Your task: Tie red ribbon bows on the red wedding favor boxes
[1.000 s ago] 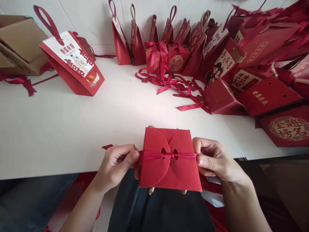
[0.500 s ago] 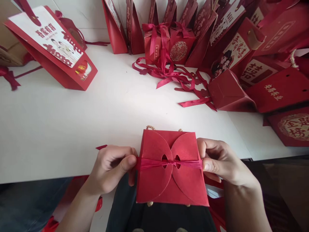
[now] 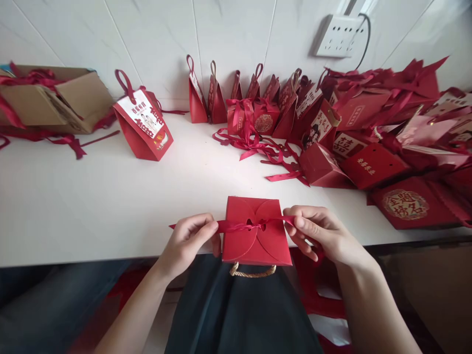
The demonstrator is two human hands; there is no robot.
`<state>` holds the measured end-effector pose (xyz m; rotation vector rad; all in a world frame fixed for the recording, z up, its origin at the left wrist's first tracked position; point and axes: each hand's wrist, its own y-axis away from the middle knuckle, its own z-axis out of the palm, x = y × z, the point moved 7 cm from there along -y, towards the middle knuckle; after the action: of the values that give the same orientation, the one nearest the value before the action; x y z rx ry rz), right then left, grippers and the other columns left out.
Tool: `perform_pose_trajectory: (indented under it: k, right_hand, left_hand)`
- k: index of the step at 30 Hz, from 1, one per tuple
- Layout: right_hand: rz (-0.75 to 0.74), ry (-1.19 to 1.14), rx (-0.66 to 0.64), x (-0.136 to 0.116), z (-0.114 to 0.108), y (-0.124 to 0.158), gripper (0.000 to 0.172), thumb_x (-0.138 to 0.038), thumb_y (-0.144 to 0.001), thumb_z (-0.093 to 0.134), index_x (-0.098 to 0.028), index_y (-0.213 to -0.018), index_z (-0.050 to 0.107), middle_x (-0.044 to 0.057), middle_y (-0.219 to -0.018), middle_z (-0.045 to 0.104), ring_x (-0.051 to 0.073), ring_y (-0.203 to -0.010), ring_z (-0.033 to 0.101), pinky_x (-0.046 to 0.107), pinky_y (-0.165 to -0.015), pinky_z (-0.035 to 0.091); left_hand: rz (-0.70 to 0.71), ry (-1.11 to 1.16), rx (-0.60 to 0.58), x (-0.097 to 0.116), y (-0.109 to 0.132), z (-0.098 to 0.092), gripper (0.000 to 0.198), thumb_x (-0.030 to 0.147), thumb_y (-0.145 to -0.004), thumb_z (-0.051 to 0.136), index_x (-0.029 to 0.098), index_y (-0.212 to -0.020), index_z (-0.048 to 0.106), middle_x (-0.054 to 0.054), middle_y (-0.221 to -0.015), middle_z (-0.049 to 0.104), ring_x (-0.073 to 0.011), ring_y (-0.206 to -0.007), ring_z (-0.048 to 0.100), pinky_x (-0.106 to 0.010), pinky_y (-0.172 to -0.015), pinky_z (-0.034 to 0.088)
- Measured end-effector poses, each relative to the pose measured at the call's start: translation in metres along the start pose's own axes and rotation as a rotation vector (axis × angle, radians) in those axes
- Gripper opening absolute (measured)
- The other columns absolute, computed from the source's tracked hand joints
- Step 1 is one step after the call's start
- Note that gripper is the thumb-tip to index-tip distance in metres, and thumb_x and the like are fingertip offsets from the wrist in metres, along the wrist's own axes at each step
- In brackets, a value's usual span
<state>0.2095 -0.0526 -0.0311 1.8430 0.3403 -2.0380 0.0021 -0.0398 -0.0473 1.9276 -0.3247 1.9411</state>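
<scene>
The left fingers and the right fingers each pinch one side of a red ribbon. Between them is a red box, its round flaps folded shut. The ribbon looks crossed in the middle, but no bow is made yet.

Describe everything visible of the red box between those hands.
The squarish red cardboard-looking box is at the near edge of the white table, support unclear. Two curved flaps meet on top; a gold rope handle shows in front. The left hand and right hand pinch a shiny crimson ribbon crossed between two holes.
</scene>
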Motion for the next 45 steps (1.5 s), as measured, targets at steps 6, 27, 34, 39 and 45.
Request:
perform_pose_trajectory:
  k: [6,27,34,39,45]
  right_hand:
    - [-0.179,0.336,0.112,-0.051,0.007,-0.002,0.031,-0.038,-0.087,0.055,-0.018,-0.065,0.062,0.002,-0.074,0.052,0.011,-0.063,0.054,0.023,-0.056,0.049]
    - [-0.318,0.483,0.247,-0.047,0.041,-0.016,0.015,-0.031,-0.084,0.06,-0.023,-0.085,0.072,0.004,-0.092,0.07,0.019,-0.088,0.064,0.03,-0.078,0.05]
    - [-0.279,0.472,0.372,-0.042,0.03,-0.014,0.019,-0.039,-0.077,0.066,-0.021,-0.071,0.065,0.007,-0.107,0.065,0.024,-0.104,0.059,0.037,-0.091,0.044]
    - [-0.246,0.523,0.383,-0.038,0.03,-0.014,0.024,-0.042,-0.081,0.059,-0.021,-0.071,0.066,0.009,-0.12,0.057,0.026,-0.119,0.049,0.041,-0.098,0.038]
    - [-0.264,0.597,0.434,-0.038,0.031,-0.017,0.015,-0.037,-0.079,0.063,-0.022,-0.076,0.063,0.008,-0.119,0.056,0.025,-0.119,0.049,0.041,-0.099,0.037]
  left_hand:
    - [0.022,-0.331,0.041,0.028,0.0,-0.005,0.029,0.037,-0.087,0.046,0.018,-0.065,0.048,0.003,-0.06,0.047,-0.0105,-0.058,0.045,-0.023,-0.055,0.037]
    - [0.362,-0.87,0.086,0.092,-0.007,0.028,0.024,0.039,-0.087,0.049,0.025,-0.1,0.063,0.0,-0.104,0.058,-0.0113,-0.075,0.057,-0.025,-0.072,0.047]
    - [0.339,-0.721,0.063,0.093,-0.016,0.036,0.021,0.035,-0.089,0.045,0.019,-0.079,0.055,0.001,-0.082,0.06,-0.0107,-0.064,0.052,-0.024,-0.062,0.043]
    - [0.284,-0.64,0.072,0.09,-0.015,0.034,0.021,0.035,-0.088,0.046,0.019,-0.078,0.055,0.002,-0.075,0.059,-0.0109,-0.062,0.052,-0.022,-0.059,0.041]
    - [0.279,-0.58,0.079,0.088,-0.018,0.031,0.021,0.034,-0.087,0.047,0.018,-0.078,0.057,0.001,-0.078,0.061,-0.0123,-0.067,0.054,-0.023,-0.063,0.043]
